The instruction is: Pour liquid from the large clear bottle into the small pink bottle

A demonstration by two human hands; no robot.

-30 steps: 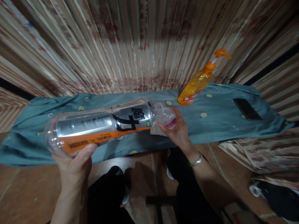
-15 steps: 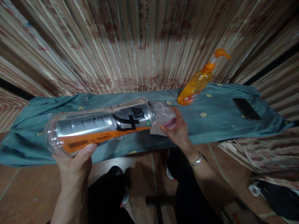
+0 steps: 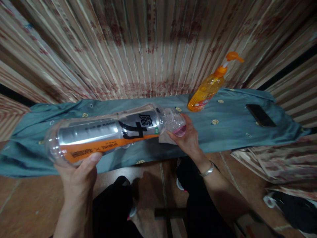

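Note:
A large clear bottle (image 3: 109,134) with a silver and orange label lies almost level above the cloth-covered table, its neck pointing right. My left hand (image 3: 80,170) holds it from below near its base, thumb on the label. In my right hand (image 3: 187,137) is a small clear container (image 3: 177,124) with pink liquid at its bottom. The bottle's mouth meets the small container's opening; whether it sits inside is hard to tell. Beneath the container, a pale piece of cloth or paper (image 3: 165,138) shows.
An orange pump bottle (image 3: 205,92) stands at the back of the table (image 3: 223,132). A dark phone (image 3: 261,115) lies to the right. Striped curtains (image 3: 138,49) hang behind. Below are my legs and the tiled floor.
The large bottle and my left hand have shifted very slightly left. Both hands keep their holds.

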